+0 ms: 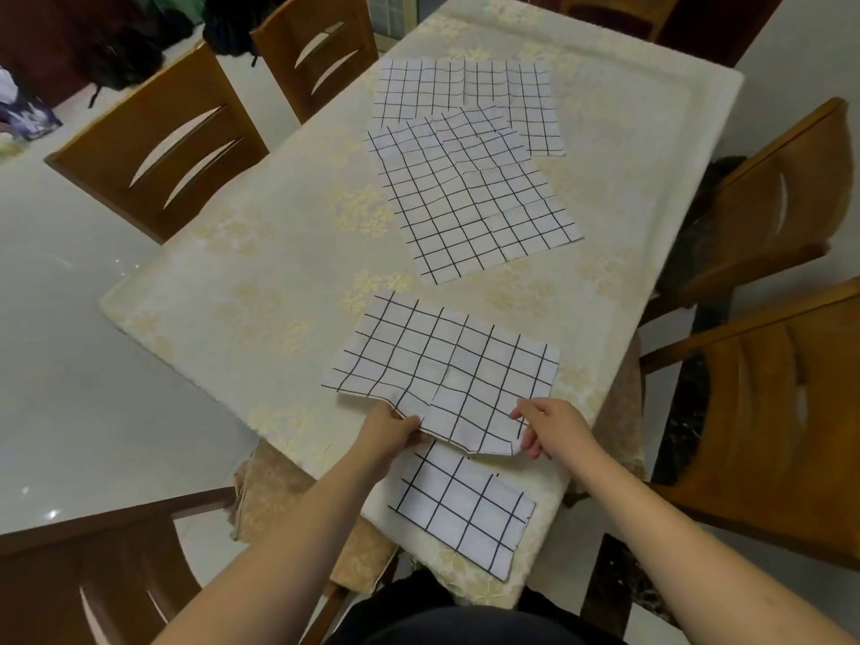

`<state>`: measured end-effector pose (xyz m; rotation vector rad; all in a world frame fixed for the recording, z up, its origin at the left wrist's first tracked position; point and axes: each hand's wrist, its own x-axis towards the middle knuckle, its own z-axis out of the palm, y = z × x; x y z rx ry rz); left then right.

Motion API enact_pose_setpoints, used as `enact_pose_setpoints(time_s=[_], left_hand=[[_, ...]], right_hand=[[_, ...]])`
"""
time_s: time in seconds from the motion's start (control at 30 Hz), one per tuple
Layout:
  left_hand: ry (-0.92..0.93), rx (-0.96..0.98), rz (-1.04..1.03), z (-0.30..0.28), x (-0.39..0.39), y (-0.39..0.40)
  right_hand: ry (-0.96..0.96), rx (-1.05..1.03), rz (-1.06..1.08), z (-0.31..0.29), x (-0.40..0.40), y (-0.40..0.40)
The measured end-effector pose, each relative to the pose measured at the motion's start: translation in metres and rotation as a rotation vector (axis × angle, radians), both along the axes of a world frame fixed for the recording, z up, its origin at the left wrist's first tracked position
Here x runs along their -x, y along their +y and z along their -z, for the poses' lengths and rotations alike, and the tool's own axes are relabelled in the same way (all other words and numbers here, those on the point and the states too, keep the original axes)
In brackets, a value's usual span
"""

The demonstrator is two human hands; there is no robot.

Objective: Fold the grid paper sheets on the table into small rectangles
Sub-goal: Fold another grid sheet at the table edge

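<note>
Both hands, left (395, 432) and right (549, 428), pinch one grid sheet's (442, 365) near edge; three others lie around.

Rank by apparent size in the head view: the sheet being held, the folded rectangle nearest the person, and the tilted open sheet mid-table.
1. tilted open sheet
2. held sheet, looking close to it, and nearness makes this unsure
3. folded rectangle

free: bare tablecloth (260, 272) left | blocked: flat sheets (470, 193) far, folded sheet (465, 514) near
</note>
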<state>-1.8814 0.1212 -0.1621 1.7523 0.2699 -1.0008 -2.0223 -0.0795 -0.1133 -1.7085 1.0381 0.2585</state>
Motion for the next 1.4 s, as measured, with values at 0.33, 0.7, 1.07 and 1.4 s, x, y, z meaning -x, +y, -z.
enact_pose_setpoints(time_s=[0.33,0.7,1.07,1.4], left_hand=[[0.079,-0.041,0.268,-0.011,-0.048,0.033],[-0.238,-0.092,0.315,-0.002,-0.043,0.047],[-0.307,0.029,0.260,-0.008,-0.035,0.055],[-0.264,0.137,0.172,-0.015,-0.030,0.054]], right_hand=[[-0.045,0.194,-0.048,0.009,-0.028,-0.024],[0.333,0.108,-0.065,0.023,-0.052,-0.003],[0.149,-0.170,0.161,0.034,-0.041,0.000],[0.067,-0.264,0.011,0.025,-0.024,-0.001]])
